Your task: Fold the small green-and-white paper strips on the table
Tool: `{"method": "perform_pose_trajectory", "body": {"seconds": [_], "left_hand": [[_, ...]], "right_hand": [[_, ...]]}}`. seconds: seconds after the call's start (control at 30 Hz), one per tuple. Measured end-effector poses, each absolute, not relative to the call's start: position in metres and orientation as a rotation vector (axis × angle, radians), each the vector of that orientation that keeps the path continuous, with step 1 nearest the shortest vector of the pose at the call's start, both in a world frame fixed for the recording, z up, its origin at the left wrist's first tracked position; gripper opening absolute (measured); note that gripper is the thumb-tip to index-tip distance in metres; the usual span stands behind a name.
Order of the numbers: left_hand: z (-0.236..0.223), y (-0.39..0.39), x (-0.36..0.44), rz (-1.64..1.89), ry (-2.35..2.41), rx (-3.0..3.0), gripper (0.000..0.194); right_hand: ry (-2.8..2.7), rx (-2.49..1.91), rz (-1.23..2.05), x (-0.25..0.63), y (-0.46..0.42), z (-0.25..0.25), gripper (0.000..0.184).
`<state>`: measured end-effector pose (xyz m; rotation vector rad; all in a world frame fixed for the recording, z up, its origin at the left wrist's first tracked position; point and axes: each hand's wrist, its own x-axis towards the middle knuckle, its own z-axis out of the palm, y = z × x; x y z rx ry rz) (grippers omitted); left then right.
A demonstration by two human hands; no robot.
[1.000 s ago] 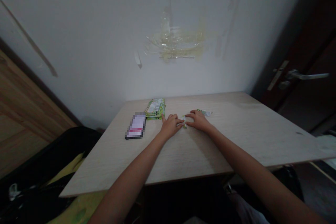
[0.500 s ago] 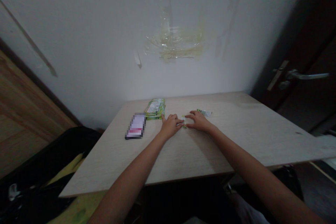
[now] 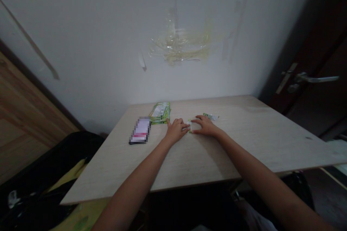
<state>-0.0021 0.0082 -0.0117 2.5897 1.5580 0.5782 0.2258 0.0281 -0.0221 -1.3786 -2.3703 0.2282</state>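
Note:
A small green-and-white packet [image 3: 189,125] lies on the table, mostly covered by my fingers. My left hand [image 3: 176,130] presses its fingertips down on the left side of it. From the right, my right hand [image 3: 206,126] grips the packet's edges, with thumb and fingers curved and set apart at its near and far ends. Just beyond my right hand is a narrow folded packet [image 3: 211,117] of the same colours. Behind my left hand sits a stack of flat green-and-white packets [image 3: 160,111].
A phone [image 3: 140,130] with a blurred-out screen lies left of my left hand, close to the stack. The pale wooden table [image 3: 244,144] meets a wall [image 3: 108,43] with old tape on it. A dark door with a metal handle [image 3: 317,78] stands at the right.
My right thumb has shifted slightly toward me, and its fingertips now meet the packet's edges. My left hand stays nearly still on the packet.

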Motion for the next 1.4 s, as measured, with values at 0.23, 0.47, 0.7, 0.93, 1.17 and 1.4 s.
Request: {"method": "perform_pose_trajectory", "body": {"seconds": [0.23, 0.47, 0.7, 0.93, 1.17, 1.4], "left_hand": [[-0.009, 0.006, -0.001, 0.589, 1.532, 2.595, 0.029], [-0.010, 0.006, -0.001, 0.571, 1.554, 2.588, 0.028], [-0.006, 0.004, 0.000, 0.574, 1.558, 2.596, 0.026], [-0.006, 0.003, 0.001, 0.584, 1.571, 2.573, 0.027], [-0.007, 0.003, 0.000, 0.626, 1.569, 2.543, 0.026], [-0.006, 0.003, 0.001, 0.639, 1.581, 2.486, 0.024]], "right_hand": [[-2.310, -1.380, 0.221, 0.221, 0.029, -0.021, 0.047], [-2.350, -1.364, 0.172, 0.222, 0.027, -0.018, 0.056], [-2.385, -1.298, 0.200, 0.228, 0.029, -0.022, 0.064], [-2.264, -1.205, 0.309, 0.231, 0.035, -0.029, 0.038], [-2.160, -1.090, 0.405, 0.233, 0.039, -0.034, 0.012], [-2.126, -1.206, 0.328, 0.229, 0.043, -0.040, 0.015]]}}
